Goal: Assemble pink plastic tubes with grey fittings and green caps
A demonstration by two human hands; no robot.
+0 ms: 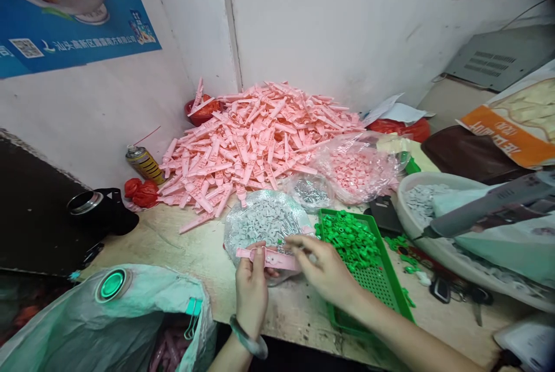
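Note:
My left hand (251,288) is closed on a flat pink plastic strip (271,257), held level above the table edge. My right hand (323,268) pinches at the strip's right end, fingers pressed together on a small part too small to name. Just behind the hands lies a clear bag of small grey parts (262,222). To the right sits a green tray (381,285) with a heap of small green parts (347,236). A large pile of pink strips (260,141) covers the back of the table.
A clear bag of pink rings (358,171) and a small bag of metal bits (311,190) lie behind the tray. A spray can (145,164), a black mug (102,210), a white basin (433,245), a grey power tool (489,210) and a pale green sack (108,320) surround the spot.

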